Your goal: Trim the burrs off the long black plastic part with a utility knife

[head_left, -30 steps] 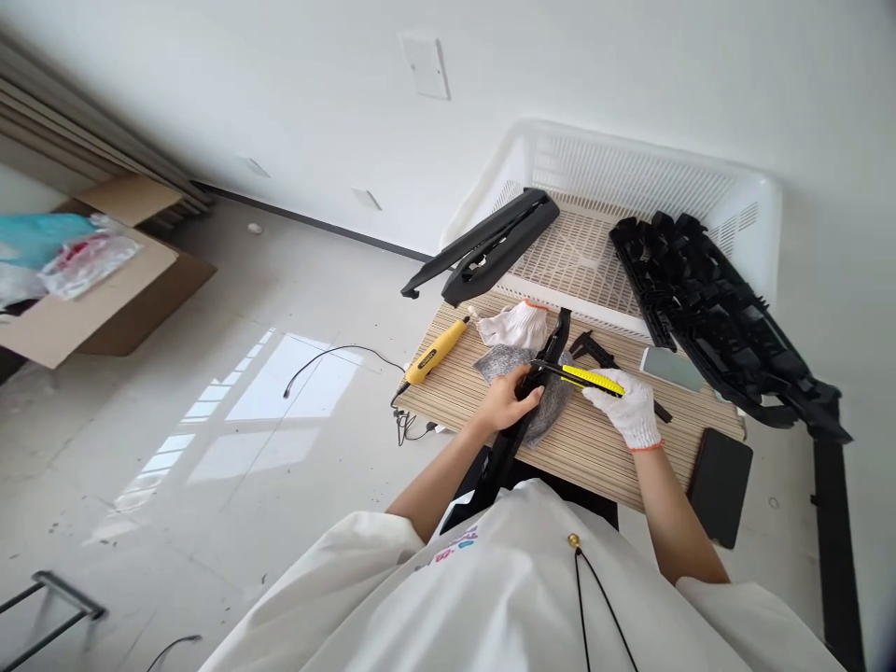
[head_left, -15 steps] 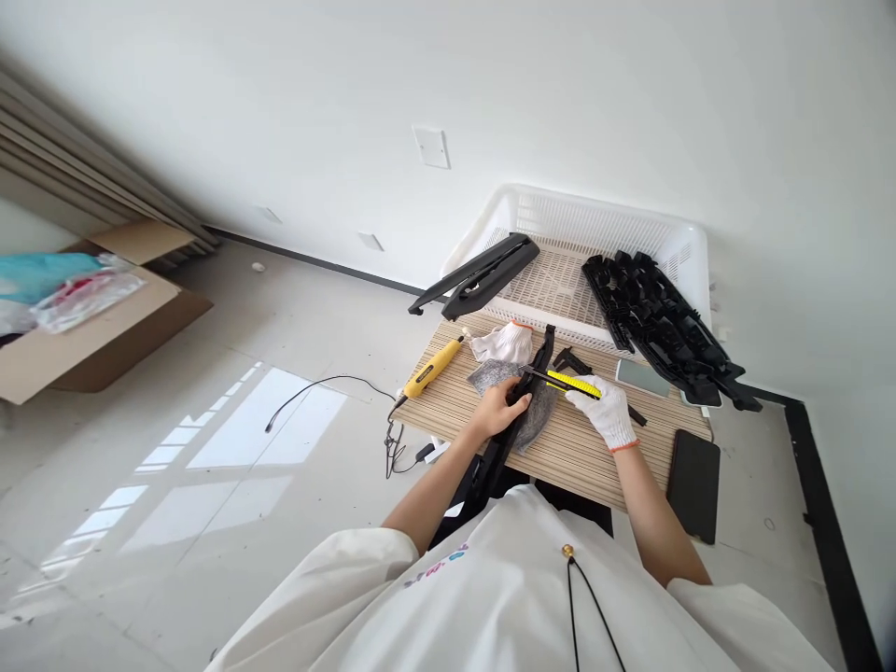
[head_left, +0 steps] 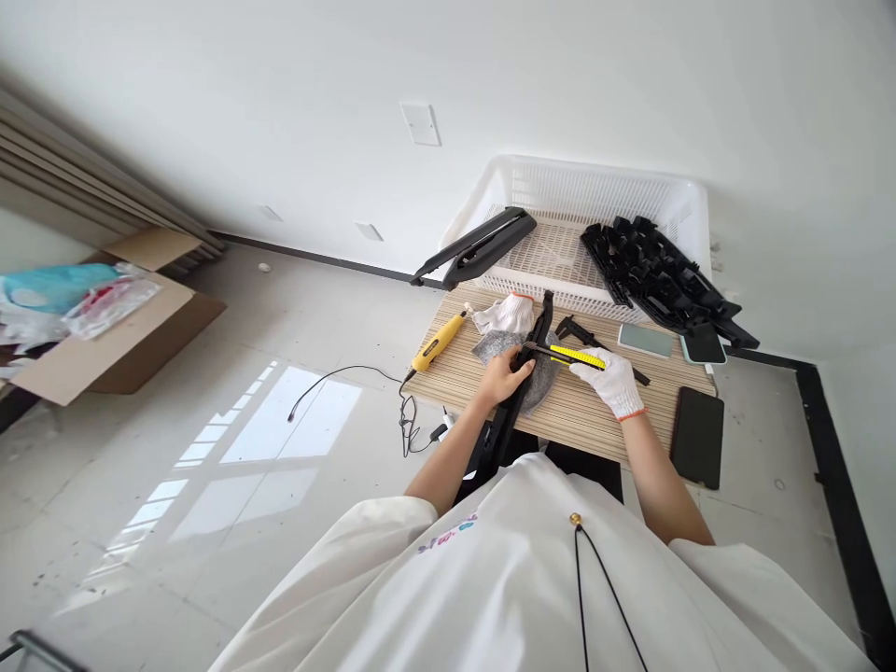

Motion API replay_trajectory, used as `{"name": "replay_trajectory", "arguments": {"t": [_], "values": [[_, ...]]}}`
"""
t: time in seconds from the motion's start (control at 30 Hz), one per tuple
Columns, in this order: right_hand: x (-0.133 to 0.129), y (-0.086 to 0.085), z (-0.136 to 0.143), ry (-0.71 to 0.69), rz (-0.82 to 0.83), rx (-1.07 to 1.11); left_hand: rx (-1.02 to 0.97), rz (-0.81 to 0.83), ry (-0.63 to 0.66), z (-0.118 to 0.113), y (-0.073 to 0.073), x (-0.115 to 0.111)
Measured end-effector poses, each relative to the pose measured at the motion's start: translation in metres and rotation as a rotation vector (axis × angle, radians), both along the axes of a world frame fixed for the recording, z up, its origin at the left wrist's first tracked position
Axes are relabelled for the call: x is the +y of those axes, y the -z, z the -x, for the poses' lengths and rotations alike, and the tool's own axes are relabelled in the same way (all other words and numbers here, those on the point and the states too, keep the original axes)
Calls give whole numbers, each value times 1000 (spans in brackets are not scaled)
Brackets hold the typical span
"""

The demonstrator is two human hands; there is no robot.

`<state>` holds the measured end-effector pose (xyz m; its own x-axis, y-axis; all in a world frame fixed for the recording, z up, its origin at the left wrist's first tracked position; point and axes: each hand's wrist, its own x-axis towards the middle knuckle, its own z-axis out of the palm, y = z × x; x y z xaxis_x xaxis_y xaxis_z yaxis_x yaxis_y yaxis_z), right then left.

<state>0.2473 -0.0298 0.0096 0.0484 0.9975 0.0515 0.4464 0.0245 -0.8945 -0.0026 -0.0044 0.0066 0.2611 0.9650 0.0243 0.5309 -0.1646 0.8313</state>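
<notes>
My bare left hand (head_left: 502, 380) grips a long black plastic trim piece (head_left: 538, 329) that lies across a grey cloth (head_left: 540, 385) on the small wooden table (head_left: 581, 432). My right hand (head_left: 614, 383), in a white glove, holds a yellow utility knife (head_left: 575, 356). Its blade end points left and meets the trim piece near my left fingers. A spare white glove (head_left: 505, 315) lies just behind the cloth.
A yellow corded rotary tool (head_left: 438, 343) lies at the table's left. A white basket (head_left: 595, 201) behind holds black plastic parts (head_left: 658, 276) and a long black trim (head_left: 483, 246). Two phones (head_left: 645, 340) and a black tablet (head_left: 697, 437) lie right. A cardboard box (head_left: 105, 317) stands left.
The view has shifted with my head. Both hands keep their hold, with the knife still against the trim piece.
</notes>
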Motion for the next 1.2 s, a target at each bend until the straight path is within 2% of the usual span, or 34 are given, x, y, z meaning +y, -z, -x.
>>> {"name": "replay_trajectory", "arguments": {"t": [0.4,0.63,0.73,0.97,1.2], "values": [[-4,-6,1,-4,13,-22,-27,-49,29,-1,1,4],[-12,-9,1,-3,-2,-94,46,-97,-13,0,3,-6],[-15,-10,3,25,50,-63,66,-101,2,0,0,-9],[-19,-16,6,13,304,93,58,-85,26,0,-2,-6],[-19,-13,5,19,295,139,-48,-43,33,2,1,-5]]}}
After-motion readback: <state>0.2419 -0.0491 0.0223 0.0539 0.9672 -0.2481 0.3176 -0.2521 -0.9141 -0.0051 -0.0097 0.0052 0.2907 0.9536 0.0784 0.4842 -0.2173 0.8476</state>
